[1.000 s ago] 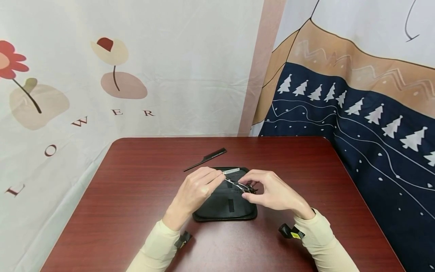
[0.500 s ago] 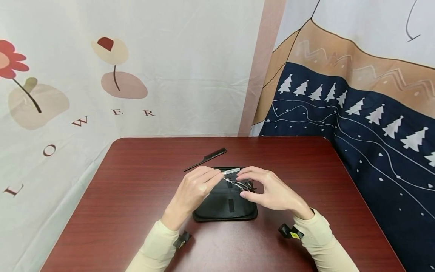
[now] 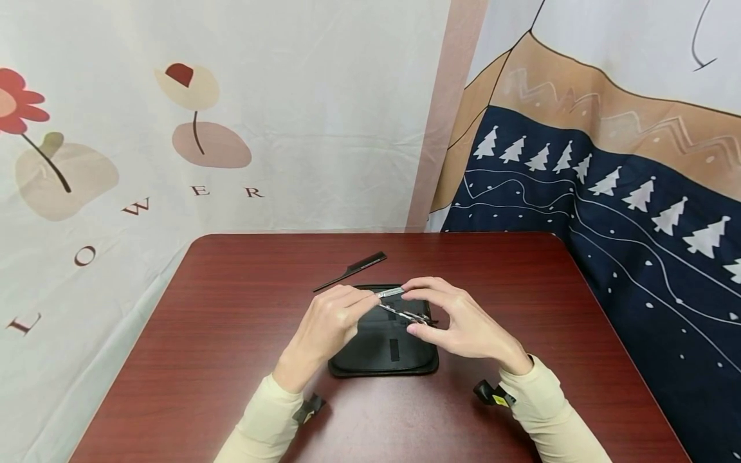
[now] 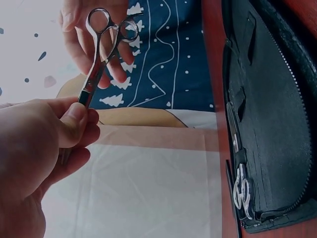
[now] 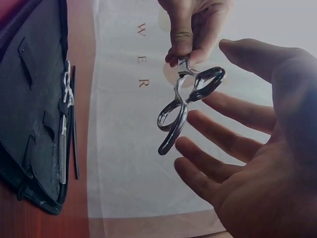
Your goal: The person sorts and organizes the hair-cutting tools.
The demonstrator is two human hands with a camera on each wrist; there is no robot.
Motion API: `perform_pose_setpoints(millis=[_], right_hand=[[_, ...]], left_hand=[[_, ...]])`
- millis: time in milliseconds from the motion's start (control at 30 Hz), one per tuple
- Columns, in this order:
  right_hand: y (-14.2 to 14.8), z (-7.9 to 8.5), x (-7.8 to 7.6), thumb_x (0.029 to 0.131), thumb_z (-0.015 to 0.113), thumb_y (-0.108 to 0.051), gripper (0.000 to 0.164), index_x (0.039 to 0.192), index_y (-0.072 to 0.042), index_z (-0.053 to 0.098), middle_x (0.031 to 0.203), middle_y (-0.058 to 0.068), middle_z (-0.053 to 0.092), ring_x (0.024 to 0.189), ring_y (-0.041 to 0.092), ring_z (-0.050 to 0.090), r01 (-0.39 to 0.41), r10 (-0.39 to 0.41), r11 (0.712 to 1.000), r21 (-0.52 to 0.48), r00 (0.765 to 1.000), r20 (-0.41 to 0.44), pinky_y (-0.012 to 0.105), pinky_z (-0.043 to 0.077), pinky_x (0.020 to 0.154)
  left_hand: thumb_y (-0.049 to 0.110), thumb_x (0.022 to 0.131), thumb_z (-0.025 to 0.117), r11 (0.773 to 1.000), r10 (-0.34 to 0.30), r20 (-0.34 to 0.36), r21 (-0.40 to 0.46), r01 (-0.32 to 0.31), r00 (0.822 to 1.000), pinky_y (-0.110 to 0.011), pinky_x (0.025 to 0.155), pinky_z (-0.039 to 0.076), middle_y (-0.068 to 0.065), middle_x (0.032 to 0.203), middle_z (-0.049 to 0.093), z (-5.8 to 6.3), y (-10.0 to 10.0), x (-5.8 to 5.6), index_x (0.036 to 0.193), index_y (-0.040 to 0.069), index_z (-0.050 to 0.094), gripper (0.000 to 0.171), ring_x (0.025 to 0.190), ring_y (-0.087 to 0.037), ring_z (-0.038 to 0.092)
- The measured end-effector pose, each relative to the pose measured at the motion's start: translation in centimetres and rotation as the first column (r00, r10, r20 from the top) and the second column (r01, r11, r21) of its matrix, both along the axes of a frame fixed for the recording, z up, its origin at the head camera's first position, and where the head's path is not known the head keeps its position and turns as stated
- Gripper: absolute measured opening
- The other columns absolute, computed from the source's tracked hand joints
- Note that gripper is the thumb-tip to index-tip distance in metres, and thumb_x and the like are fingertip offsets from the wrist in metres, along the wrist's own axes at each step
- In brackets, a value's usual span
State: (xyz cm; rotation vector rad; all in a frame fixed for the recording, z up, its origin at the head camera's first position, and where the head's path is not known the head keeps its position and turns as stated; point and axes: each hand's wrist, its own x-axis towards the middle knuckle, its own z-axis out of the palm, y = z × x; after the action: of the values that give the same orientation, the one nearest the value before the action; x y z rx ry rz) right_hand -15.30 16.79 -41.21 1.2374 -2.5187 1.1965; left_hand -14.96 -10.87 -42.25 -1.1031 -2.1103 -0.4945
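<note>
Silver hairdressing scissors hang in the air over a black zip case. My left hand pinches them around the blades between thumb and fingers, and the finger loops point toward my right hand. In the right wrist view that hand's fingers are spread around the scissors' loops. Whether a fingertip touches the loops I cannot tell. A second pair, thinning scissors with a toothed blade, lies in the case under a strap, and my hands partly cover the case in the head view.
Behind the case a black tail comb lies on the red-brown table. Printed curtains hang beyond the table's far and right edges. Each wrist wears a small camera.
My right hand's fingers have lifted and spread away from the scissors' loops, moving slightly up and to the left. The left hand keeps its grip on the blades almost in place.
</note>
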Motion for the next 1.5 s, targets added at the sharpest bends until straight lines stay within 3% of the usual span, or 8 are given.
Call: perform_pose_setpoints(millis=[200, 367, 533, 833, 933, 1033, 1267, 1500], right_hand=[[-0.2, 0.1, -0.2, 0.087, 0.08, -0.02, 0.049, 0.133, -0.013, 0.067, 0.14, 0.0, 0.057, 0.127, 0.014, 0.051, -0.019, 0.013, 0.999, -0.05, 0.994, -0.109, 0.036, 0.051, 0.099], [-0.4, 0.3, -0.4, 0.083, 0.08, -0.015, 0.056, 0.137, -0.008, 0.065, 0.139, 0.012, 0.057, 0.13, 0.024, 0.049, -0.023, 0.002, 0.995, -0.1, 0.978, -0.207, 0.033, 0.044, 0.106], [-0.5, 0.2, -0.5, 0.079, 0.082, -0.015, 0.062, 0.138, -0.005, 0.063, 0.141, 0.013, 0.056, 0.133, 0.034, 0.046, 0.001, -0.031, 0.995, -0.101, 0.954, -0.297, 0.04, 0.035, 0.113], [-0.7, 0.5, -0.7, 0.077, 0.082, -0.015, 0.06, 0.133, -0.002, 0.066, 0.139, 0.013, 0.059, 0.134, 0.035, 0.044, -0.017, -0.022, 0.995, -0.094, 0.917, -0.398, 0.051, 0.035, 0.111], [-0.8, 0.5, -0.7, 0.076, 0.083, -0.016, 0.06, 0.132, -0.001, 0.067, 0.138, 0.014, 0.059, 0.134, 0.036, 0.044, -0.035, -0.008, 0.995, -0.091, 0.905, -0.426, 0.053, 0.036, 0.109], [-0.9, 0.5, -0.7, 0.075, 0.084, -0.016, 0.061, 0.132, -0.001, 0.067, 0.139, 0.015, 0.059, 0.133, 0.036, 0.045, -0.043, 0.002, 0.996, -0.083, 0.895, -0.445, 0.054, 0.037, 0.109], [-1.1, 0.1, -0.9, 0.072, 0.085, -0.014, 0.062, 0.13, 0.0, 0.067, 0.138, 0.017, 0.059, 0.133, 0.039, 0.044, -0.033, 0.012, 0.999, -0.032, 0.859, -0.511, 0.058, 0.037, 0.108], [-1.3, -0.5, -1.1, 0.075, 0.085, -0.016, 0.058, 0.128, 0.0, 0.068, 0.139, 0.021, 0.058, 0.134, 0.041, 0.044, 0.018, 0.026, 0.998, 0.065, 0.789, -0.614, 0.061, 0.036, 0.109]], left_hand=[[-0.024, 0.074, 0.057, 0.997, -0.045, 0.107, 0.065, 0.038, 0.993, -0.033, 0.071, 0.058, 0.002, 0.093, 0.078, 0.0, 0.0, 0.0, 0.097, 0.009, 0.08, 0.047, 0.082, -0.013, 0.069], [-0.017, 0.079, 0.067, 0.996, -0.018, 0.193, 0.094, 0.0, 0.981, -0.033, 0.071, 0.06, 0.002, 0.087, 0.077, -0.1, -0.2, 0.0, 0.092, 0.009, 0.081, 0.033, 0.081, -0.01, 0.069], [-0.005, 0.082, 0.078, 0.995, 0.01, 0.299, 0.095, -0.04, 0.954, -0.032, 0.07, 0.06, 0.003, 0.085, 0.078, 0.1, -0.3, 0.2, 0.089, 0.012, 0.083, 0.019, 0.079, -0.006, 0.069], [-0.001, 0.079, 0.082, 0.985, 0.071, 0.41, 0.115, -0.129, 0.909, -0.027, 0.057, 0.055, 0.006, 0.08, 0.078, 0.2, -0.4, 0.4, 0.086, 0.016, 0.085, 0.018, 0.06, -0.001, 0.059], [0.002, 0.08, 0.083, 0.969, 0.128, 0.47, 0.129, -0.212, 0.873, -0.024, 0.05, 0.048, 0.006, 0.082, 0.079, 0.2, -0.4, 0.5, 0.086, 0.017, 0.086, 0.016, 0.05, 0.0, 0.05], [0.007, 0.081, 0.084, 0.945, 0.18, 0.55, 0.134, -0.298, 0.816, -0.021, 0.045, 0.041, 0.008, 0.081, 0.079, 0.4, -0.4, 0.7, 0.087, 0.021, 0.087, 0.015, 0.044, 0.002, 0.042], [0.011, 0.084, 0.083, 0.916, 0.197, 0.704, 0.116, -0.385, 0.682, -0.023, 0.051, 0.047, 0.015, 0.072, 0.076, 0.9, -0.5, 0.9, 0.089, 0.026, 0.087, 0.017, 0.053, 0.004, 0.061], [0.009, 0.085, 0.082, 0.914, 0.14, 0.769, 0.142, -0.38, 0.624, -0.024, 0.059, 0.055, 0.012, 0.071, 0.076, 1.1, -0.5, 1.0, 0.09, 0.02, 0.087, 0.013, 0.063, 0.001, 0.069]])
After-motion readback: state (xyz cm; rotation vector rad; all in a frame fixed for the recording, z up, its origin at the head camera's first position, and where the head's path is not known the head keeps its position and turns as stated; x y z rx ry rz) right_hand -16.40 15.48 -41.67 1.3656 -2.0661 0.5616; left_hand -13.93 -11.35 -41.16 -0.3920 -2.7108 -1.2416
